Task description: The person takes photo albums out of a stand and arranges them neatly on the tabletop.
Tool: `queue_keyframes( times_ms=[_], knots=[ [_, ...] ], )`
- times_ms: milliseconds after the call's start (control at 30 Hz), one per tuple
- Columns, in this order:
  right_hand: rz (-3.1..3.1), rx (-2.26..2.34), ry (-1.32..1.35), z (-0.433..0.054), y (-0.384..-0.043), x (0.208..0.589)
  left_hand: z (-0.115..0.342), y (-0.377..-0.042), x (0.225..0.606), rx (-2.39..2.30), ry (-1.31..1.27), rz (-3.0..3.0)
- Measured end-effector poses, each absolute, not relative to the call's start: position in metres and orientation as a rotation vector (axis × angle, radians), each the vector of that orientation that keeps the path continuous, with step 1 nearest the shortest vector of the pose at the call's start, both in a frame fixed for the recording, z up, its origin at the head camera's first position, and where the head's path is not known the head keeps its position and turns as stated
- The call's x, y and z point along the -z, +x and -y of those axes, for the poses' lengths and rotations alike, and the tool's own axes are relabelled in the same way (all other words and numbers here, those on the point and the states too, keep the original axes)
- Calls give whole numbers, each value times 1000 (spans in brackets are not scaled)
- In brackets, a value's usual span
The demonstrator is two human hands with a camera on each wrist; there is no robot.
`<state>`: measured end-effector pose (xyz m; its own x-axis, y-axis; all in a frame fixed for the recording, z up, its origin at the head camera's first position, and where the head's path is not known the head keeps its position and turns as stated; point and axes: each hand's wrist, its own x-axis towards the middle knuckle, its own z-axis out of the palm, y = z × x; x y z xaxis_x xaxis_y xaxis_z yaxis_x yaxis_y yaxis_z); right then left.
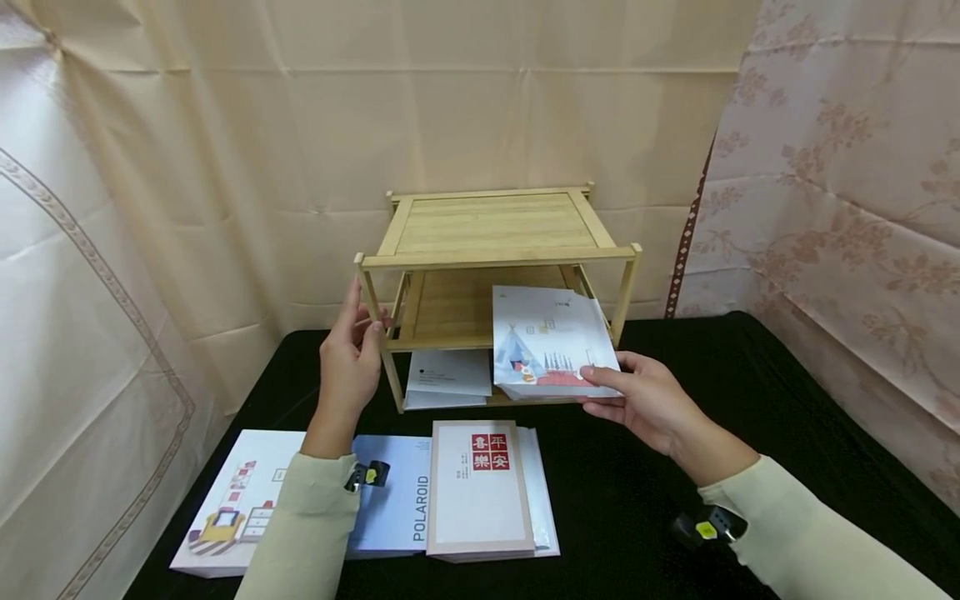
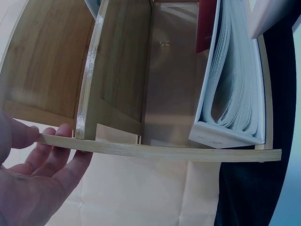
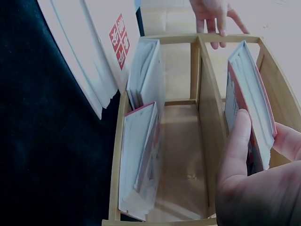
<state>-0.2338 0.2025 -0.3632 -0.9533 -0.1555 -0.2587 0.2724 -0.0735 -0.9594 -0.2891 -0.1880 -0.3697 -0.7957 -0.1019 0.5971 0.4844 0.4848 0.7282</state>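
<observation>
Wooden shelf (image 1: 457,304), right hand (image 1: 645,404) holding book (image 1: 551,333) at edge (image 1: 442,343), room leftward

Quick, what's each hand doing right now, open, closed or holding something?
Left hand: holding the wooden rack at its left side.
Right hand: holding the book with the tent picture.
</observation>
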Motion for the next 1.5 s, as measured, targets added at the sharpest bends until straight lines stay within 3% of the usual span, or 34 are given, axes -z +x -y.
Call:
queue_keyframes(
  times_ms=[967, 1500],
  knots=[
    [-2000, 1960, 54, -222, -154, 391, 187, -290, 369, 1274, -319, 2157],
    [-1945, 1867, 151, -241, -140, 428, 187, -289, 369, 1282, -321, 2165]
  ],
)
